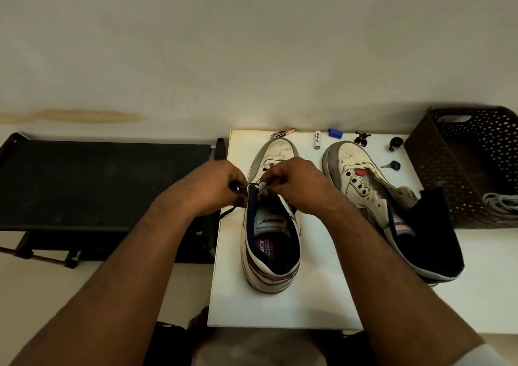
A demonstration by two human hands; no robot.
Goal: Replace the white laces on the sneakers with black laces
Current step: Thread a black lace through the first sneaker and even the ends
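Left hand: my left hand [217,187] pinches the black lace [228,211] at the left sneaker's eyelet row; loose end trails off the counter edge.
Right hand: my right hand [294,183] has its fingers curled, pinching the lace at the tongue top, just beside the left hand.
Left sneaker: left sneaker [270,225] upright on white counter [308,304], toe away from me, opening shows printed insole.
Right sneaker: right sneaker [372,197] just right of it, unlaced, eyelets bare, tongue flopped open.
Basket: brown perforated basket [459,169] right of counter; holds white laces [501,203] at its near right corner.
Counter back edge: nail clipper [282,133], battery [317,140], blue cap [335,133], small black figure [362,138], black knob [395,143], key [391,165].
Left of counter: black rack [106,180].
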